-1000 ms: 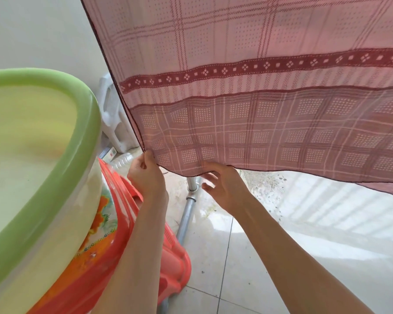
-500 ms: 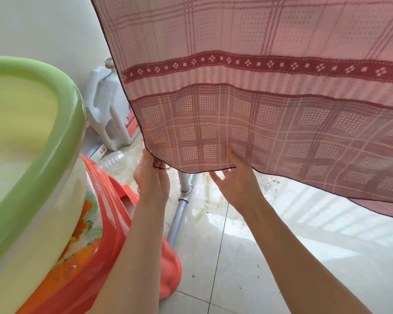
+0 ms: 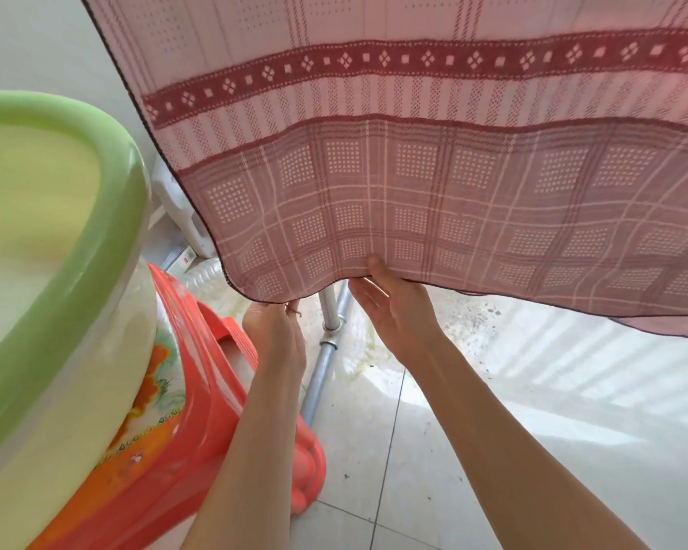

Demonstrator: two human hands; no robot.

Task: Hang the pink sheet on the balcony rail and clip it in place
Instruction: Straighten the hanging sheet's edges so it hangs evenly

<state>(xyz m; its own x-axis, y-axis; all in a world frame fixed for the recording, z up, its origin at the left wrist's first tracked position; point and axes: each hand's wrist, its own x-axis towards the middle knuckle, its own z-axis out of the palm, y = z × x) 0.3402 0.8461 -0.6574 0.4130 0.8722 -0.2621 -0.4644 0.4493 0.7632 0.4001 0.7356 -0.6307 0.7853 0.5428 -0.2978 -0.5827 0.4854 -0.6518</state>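
Left hand at lower centre of the frame, fingers hidden behind the hem of the pink sheet, apparently gripping its lower edge near the corner; exact finger position not visible. Right hand just to the right of it, palm turned up, thumb laid on the near face of the hem and fingers tucked behind, pinching the cloth between them; both forearms reaching up from the bottom edge of the frame.

Pink sheet filling the upper centre and upper right of the frame, hanging down from above the top edge; checked pattern along the bottom, a dark red band with white diamonds higher up; lower hem lifted and curved between the two hands, sagging away toward the right edge.

Between the hands, a grey metal pipe with a joint, slanting down across the pale tiled floor; streaks of light on the tiles at right.

At lower left, a red plastic stool with a printed orange pattern; on it a large green-rimmed basin, filling the left of the frame.

Behind the sheet's left edge, a white plastic jug against the wall.
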